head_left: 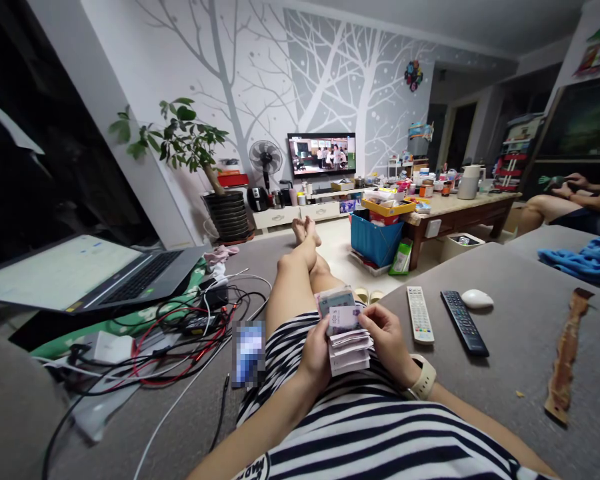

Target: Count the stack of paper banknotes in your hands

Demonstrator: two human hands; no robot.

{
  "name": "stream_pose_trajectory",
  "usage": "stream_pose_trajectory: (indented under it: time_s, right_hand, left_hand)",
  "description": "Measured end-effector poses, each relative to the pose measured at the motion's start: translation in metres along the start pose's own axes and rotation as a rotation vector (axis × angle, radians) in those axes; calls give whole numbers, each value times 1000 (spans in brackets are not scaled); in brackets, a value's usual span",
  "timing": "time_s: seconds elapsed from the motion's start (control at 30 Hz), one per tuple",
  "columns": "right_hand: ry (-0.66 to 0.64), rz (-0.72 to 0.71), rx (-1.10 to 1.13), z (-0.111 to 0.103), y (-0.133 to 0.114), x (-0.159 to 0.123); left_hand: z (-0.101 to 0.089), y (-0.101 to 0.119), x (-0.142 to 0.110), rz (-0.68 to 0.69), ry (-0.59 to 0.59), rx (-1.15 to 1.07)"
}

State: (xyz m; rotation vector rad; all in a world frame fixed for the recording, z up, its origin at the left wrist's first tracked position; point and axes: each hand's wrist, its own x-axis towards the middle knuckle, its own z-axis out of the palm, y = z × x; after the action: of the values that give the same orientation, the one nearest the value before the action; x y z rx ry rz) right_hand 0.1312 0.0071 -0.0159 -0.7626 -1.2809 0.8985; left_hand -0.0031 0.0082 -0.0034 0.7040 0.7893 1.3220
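Fingers of the left hand (316,353) are wrapped under a stack of banknotes (344,330) over the lap, while the right hand (387,337) pinches the top note, which reads "100". Notes look pinkish-grey and folded. White remote (420,313), black remote (464,321) and mouse (477,299) sit on the grey couch (520,333); laptop (85,273) left, TV (322,154) playing on the far tree-painted wall.
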Motion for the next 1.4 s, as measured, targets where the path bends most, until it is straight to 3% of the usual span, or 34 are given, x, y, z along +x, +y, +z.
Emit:
stream_pose_trajectory:
  time_s: [0.73,1.0,1.2,1.4]
  right_hand:
    - [-14,28,62,2,-4,-2]
    - [4,36,44,2,-2,-2]
    - [5,23,83,1,2,-2]
    - [52,27,48,1,0,-1]
  left_hand:
    - [-1,-1,0,8,-34,95]
    - [0,0,-2,0,-13,62]
    - [3,-1,-3,-56,-78,-69]
    - [5,3,-6,-35,-57,-3]
